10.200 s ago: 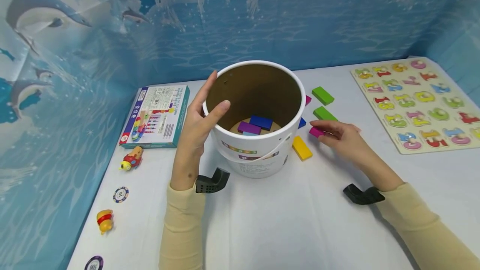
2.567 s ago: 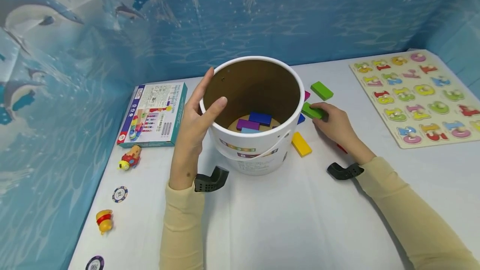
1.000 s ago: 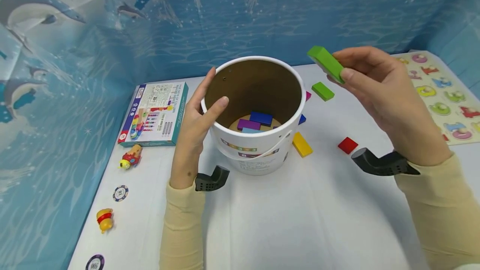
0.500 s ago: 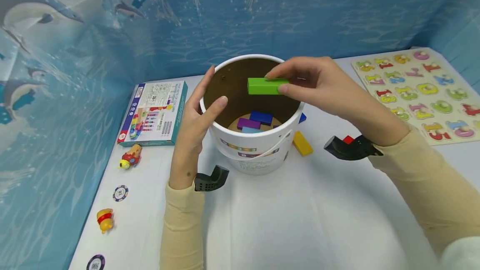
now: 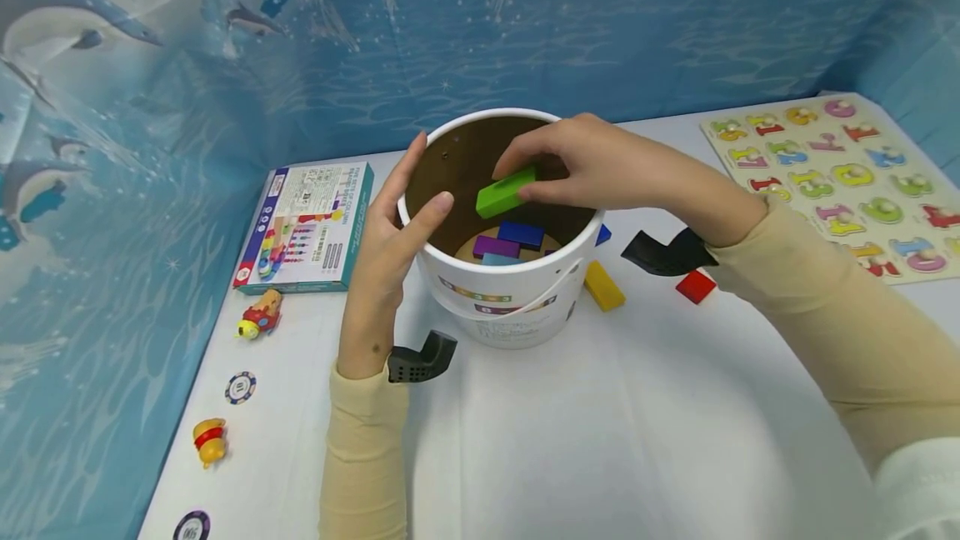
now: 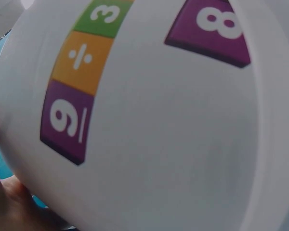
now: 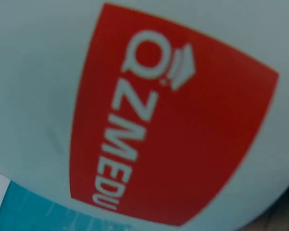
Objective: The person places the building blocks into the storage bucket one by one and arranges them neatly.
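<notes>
A tall white bucket point(image 5: 510, 307) with a brown inside stands on the table. My left hand point(image 5: 386, 252) holds its left side, the thumb laid over the rim and the fingers along the outer wall. My right hand point(image 5: 573, 161) reaches over the right rim and pinches a green block point(image 5: 506, 193) inside the opening. On the bucket's bottom lie a blue block point(image 5: 521, 234), a purple block point(image 5: 495, 247) and a light blue block point(image 5: 500, 259). In the left wrist view the bucket's printed wall point(image 6: 168, 120) fills most of the picture; a red label point(image 7: 183, 130) shows in the right wrist view.
Beside the bucket lie a yellow block point(image 5: 604, 287), a red block point(image 5: 696, 287) and a partly hidden blue block point(image 5: 603, 234). A number puzzle board point(image 5: 855, 182) is at the right, a flat toy box point(image 5: 303, 227) at the left. Small figures and chips point(image 5: 241, 387) line the left edge.
My right hand has picked the green block off the table, raised it, carried it left over the rim and lowered it into the bucket's opening. My left hand stays at the bucket.
</notes>
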Action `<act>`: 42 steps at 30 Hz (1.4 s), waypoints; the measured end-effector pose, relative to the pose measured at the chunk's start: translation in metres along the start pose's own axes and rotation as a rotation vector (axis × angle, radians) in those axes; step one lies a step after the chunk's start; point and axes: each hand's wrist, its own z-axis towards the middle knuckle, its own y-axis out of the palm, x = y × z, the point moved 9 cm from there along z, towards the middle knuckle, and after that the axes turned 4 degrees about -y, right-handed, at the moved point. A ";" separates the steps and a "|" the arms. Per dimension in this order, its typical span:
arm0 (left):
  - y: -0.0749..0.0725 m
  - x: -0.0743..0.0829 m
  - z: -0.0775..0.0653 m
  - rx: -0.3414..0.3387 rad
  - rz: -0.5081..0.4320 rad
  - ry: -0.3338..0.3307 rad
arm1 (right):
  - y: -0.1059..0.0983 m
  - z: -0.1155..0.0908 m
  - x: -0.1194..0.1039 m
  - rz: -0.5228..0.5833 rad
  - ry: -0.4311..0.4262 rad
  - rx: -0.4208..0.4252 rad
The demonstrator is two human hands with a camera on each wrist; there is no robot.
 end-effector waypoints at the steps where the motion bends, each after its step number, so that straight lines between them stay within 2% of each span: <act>1: 0.000 0.000 0.000 0.000 0.001 -0.001 | 0.002 0.002 -0.001 -0.007 -0.006 -0.017; 17: -0.003 -0.001 0.000 0.013 0.025 -0.021 | 0.015 0.010 -0.005 -0.053 -0.036 -0.100; 20: -0.004 -0.001 -0.001 0.016 0.025 -0.018 | 0.012 0.009 -0.006 -0.041 -0.046 -0.044; 24: -0.003 -0.001 0.000 0.014 0.025 -0.015 | -0.002 0.000 -0.008 0.024 -0.095 0.140; 27: -0.003 -0.001 0.000 0.010 0.023 -0.014 | -0.015 -0.018 -0.009 0.116 -0.128 0.306; 30: -0.002 -0.002 0.001 0.011 0.026 -0.017 | -0.026 -0.045 -0.003 0.227 -0.115 0.440; 32: -0.001 -0.002 0.001 0.012 0.027 -0.014 | -0.032 -0.068 0.005 0.316 -0.083 0.512; 35: -0.001 -0.001 0.001 0.013 0.030 -0.009 | -0.035 -0.104 0.026 0.453 0.012 0.598; 37: -0.002 0.000 0.000 0.011 0.028 -0.002 | -0.032 -0.129 0.044 0.509 0.099 0.629; 39: -0.002 0.000 0.000 0.011 0.033 -0.001 | -0.022 -0.151 0.064 0.484 0.195 0.613; 42: -0.003 0.001 -0.001 0.010 0.029 0.007 | 0.004 -0.177 0.094 0.400 0.342 0.518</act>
